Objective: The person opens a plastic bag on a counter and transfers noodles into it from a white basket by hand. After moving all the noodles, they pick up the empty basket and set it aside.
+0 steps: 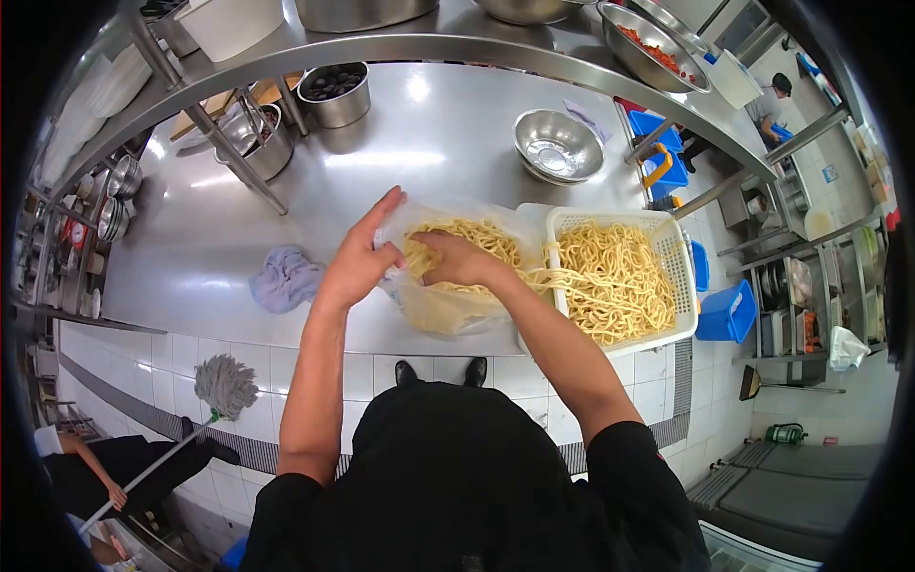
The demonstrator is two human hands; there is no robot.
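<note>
Left hand: we see it [367,250] at the bag's left edge, forearm running almost straight from near to far, index pointing far and slightly right; thumb and index stand wide apart.
Right hand: we see it [457,259] reach in from the near right, forearm slanting far and left, palm down, the fingers among the noodles in the bag; whether they grip any, we cannot tell.
Plastic bag: we find it [434,315] on the counter [229,238], just left of the basket, mouth upward, spread slightly longer from left to right.
Noodles: we see one heap [486,236] in the bag and another [615,281] in the white basket [684,257]; strands [545,278] cross the basket's left rim, their long axis left to right.
Beyond: we note a steel bowl [559,146] on the far right and a crumpled cloth [286,278] on the left.
</note>
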